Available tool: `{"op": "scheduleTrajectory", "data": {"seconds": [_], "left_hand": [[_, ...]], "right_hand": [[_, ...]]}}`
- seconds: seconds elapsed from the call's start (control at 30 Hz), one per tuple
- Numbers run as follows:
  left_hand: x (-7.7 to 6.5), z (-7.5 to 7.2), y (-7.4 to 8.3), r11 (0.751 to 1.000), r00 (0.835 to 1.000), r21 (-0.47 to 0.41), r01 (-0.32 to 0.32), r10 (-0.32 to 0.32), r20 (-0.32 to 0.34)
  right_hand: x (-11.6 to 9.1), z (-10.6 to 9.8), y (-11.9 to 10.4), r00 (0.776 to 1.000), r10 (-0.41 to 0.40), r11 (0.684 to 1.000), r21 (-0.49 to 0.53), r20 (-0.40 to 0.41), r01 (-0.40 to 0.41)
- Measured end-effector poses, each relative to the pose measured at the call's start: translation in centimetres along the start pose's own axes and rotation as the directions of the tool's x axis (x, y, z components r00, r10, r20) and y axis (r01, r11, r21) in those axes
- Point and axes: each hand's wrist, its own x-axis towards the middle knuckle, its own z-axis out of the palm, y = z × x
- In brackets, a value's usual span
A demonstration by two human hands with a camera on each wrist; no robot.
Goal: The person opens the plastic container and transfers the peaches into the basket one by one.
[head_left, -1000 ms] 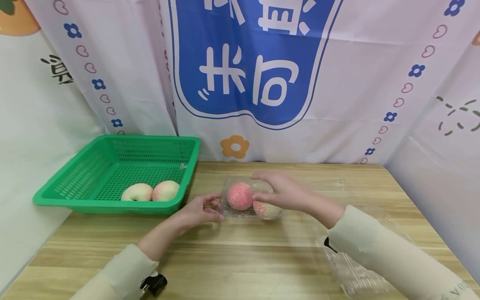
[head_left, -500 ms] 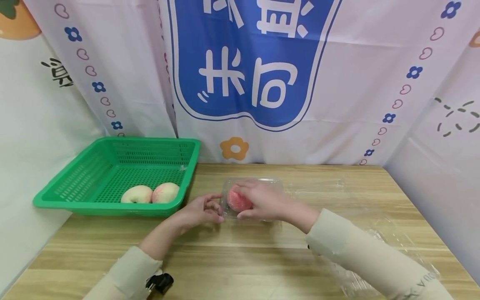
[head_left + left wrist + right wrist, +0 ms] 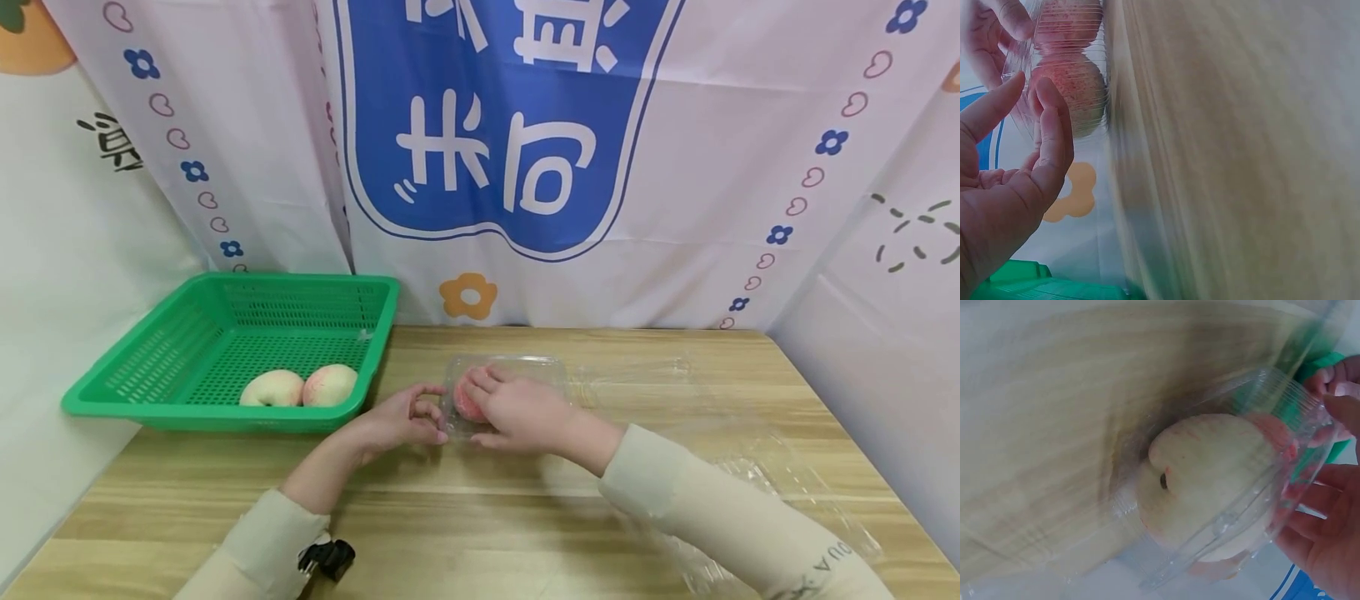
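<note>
A clear plastic fruit box [image 3: 553, 363] sits in the middle of the wooden table. Inside is a pink peach [image 3: 463, 402], partly covered by the fingers of my right hand [image 3: 528, 415]. Those fingers spread over the peach, while the thumb lies by the box's near edge. A second, paler peach [image 3: 1204, 478] shows in the right wrist view but is hidden below my right hand in the head view. My left hand [image 3: 393, 423] is at the box's left end, thumb and index finger against its side. Through the ribbed wall, the left wrist view shows both peaches side by side.
At the left stands a green basket [image 3: 225, 410], with a pale peach [image 3: 272, 388] and a blushed peach [image 3: 331, 385] in its front corner. Another clear plastic container [image 3: 780, 492] lies partly under my right sleeve. A printed cloth [image 3: 562, 287] hangs behind the table.
My right hand has moved left from above the right-hand peach onto the pink peach. My left hand has stayed at the box's left end.
</note>
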Motion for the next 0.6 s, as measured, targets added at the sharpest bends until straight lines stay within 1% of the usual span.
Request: {"op": "scheduleTrajectory", "data": {"seconds": [0.07,0.1,0.17,0.27,0.37,0.47,0.53,0.6], "left_hand": [[0.1,0.1,0.1,1.000,1.000,0.005,0.001,-0.001,0.003],[0.1,0.1,0.2,1.000,1.000,0.005,0.002,-0.002,0.003],[0.1,0.1,0.3,1.000,1.000,0.011,0.004,-0.005,0.001],[0.1,0.2,0.4,1.000,1.000,0.016,0.008,-0.008,-0.005],[0.1,0.3,0.5,1.000,1.000,0.021,0.011,-0.011,-0.014],[0.1,0.3,0.5,1.000,1.000,0.027,0.009,-0.008,-0.017],[0.1,0.3,0.6,1.000,1.000,0.030,0.003,-0.003,-0.013],[0.0,0.3,0.6,1.000,1.000,0.030,-0.004,0.004,-0.006]], "right_hand": [[0.0,0.2,-0.1,0.998,-0.048,0.993,-0.113,-0.037,0.043],[0.0,0.3,-0.2,0.995,-0.077,0.982,-0.176,-0.059,0.065],[0.0,0.5,-0.4,0.984,-0.136,0.950,-0.297,-0.113,0.098],[0.0,1.0,-0.6,0.958,-0.210,0.897,-0.428,-0.194,0.110],[-0.1,1.4,-0.7,0.928,-0.262,0.853,-0.513,-0.264,0.095],[-0.1,1.6,-1.0,0.909,-0.297,0.803,-0.592,-0.293,0.072],[0.0,1.7,-1.1,0.904,-0.313,0.772,-0.632,-0.291,0.064],[0.0,1.8,-1.3,0.903,-0.319,0.755,-0.653,-0.287,0.059]]}}
